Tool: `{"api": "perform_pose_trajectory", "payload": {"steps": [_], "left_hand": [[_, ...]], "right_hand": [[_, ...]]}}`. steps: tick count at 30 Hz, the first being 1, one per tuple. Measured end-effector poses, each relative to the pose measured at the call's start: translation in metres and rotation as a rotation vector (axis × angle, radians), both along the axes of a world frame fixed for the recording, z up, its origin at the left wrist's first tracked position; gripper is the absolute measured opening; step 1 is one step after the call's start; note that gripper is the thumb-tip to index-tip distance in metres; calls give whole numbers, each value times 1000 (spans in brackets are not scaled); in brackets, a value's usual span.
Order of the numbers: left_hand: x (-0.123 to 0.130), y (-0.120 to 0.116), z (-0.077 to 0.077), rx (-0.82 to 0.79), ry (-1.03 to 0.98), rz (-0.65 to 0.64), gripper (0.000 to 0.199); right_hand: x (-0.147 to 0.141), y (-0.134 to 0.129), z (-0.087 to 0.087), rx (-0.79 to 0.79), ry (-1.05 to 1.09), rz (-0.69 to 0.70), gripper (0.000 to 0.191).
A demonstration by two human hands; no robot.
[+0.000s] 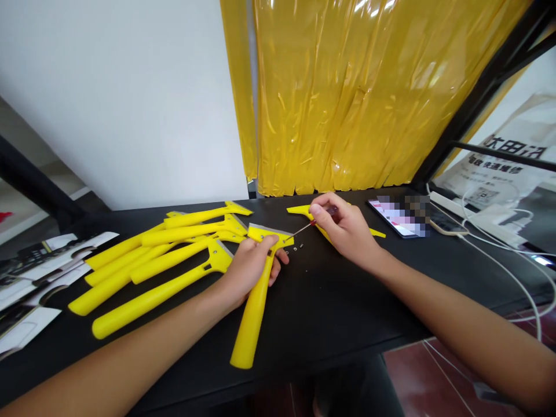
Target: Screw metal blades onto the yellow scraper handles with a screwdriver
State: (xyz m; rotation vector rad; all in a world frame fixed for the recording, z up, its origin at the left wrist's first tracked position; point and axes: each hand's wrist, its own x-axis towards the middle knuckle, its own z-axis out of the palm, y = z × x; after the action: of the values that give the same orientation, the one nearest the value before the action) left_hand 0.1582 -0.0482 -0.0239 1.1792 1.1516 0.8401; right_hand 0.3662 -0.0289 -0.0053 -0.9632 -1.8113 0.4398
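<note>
My left hand (256,260) is closed around the neck of a yellow scraper (249,324), whose handle points down toward me. A metal blade edge shows along the top of its head. In my right hand (343,226) I grip a thin screwdriver (303,230) with a dark red handle. Its tip meets the right corner of the scraper head. Several small metal pieces, like screws or nuts (295,249), lie on the black tabletop just right of the head. Several more yellow scrapers (160,298) are piled left of my left hand. Behind my right hand lies another yellow scraper part (297,210), mostly covered.
A phone (397,219) lies at the right, beside a second device with white cables (512,284). Printed cards (30,289) are stacked at the far left. A white panel and a yellow plastic curtain (347,116) stand behind the black table (182,359).
</note>
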Motion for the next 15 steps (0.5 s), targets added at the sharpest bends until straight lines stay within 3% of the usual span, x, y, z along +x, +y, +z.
{"api": "perform_pose_trajectory", "payload": {"steps": [4,10,15], "left_hand": [[-2,1,0,5,28,-38,44],[-1,0,0,9,34,-19,44],[-1,1,1,-3,19,-18,43]], "right_hand": [[1,-1,1,-22,32,78,16],[1,-1,3,-59,11,22,18],[0,-4,4,-74,37,161,20]]}}
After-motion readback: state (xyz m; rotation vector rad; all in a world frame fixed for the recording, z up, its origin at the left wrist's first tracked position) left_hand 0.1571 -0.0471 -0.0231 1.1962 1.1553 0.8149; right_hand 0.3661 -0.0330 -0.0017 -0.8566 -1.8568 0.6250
